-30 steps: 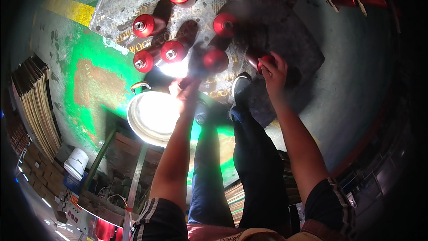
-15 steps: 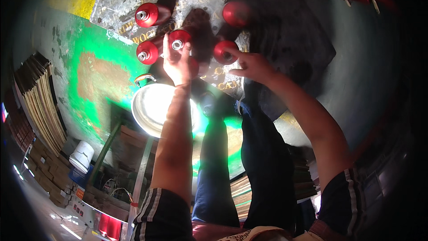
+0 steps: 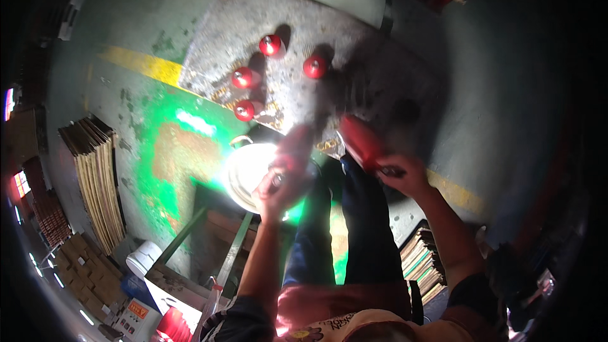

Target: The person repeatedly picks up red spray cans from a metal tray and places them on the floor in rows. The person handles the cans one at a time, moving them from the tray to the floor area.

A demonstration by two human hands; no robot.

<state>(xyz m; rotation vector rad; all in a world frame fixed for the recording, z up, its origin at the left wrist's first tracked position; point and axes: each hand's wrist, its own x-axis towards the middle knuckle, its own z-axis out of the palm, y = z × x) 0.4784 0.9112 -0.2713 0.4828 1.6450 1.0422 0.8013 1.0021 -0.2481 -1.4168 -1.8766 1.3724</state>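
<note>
Two bare hands are raised in front of the person, each closed around a red cylinder. Left hand [image 3: 277, 189] grips one red cylinder [image 3: 292, 151] by its lower end, fingers wrapped tight; the cylinder is blurred and points up and away from the body, over the edge of a shiny round metal bowl [image 3: 248, 171]. Right hand [image 3: 405, 176] grips a second red cylinder [image 3: 362, 142], which slants up and to the left from the fist. The two held cylinders are near each other but apart, with the person's dark trouser legs [image 3: 345, 234] showing below and between the forearms.

Beyond the hands lies a grey, speckled metal plate [image 3: 354, 50] on the floor. Four more red cylinders stand upright on it, seen from above: one nearest the bowl [image 3: 244, 110], one further out [image 3: 242, 78], one at the far end [image 3: 270, 45] and one to the right of these [image 3: 315, 66]. They stand well apart from the hands.

Around the plate, the concrete floor [image 3: 506, 88] carries a yellow painted line [image 3: 142, 65] and a bright green patch [image 3: 171, 145]. At the left stands a stack of flat cardboard sheets [image 3: 95, 177], with a white bucket [image 3: 143, 258] nearer the person.
</note>
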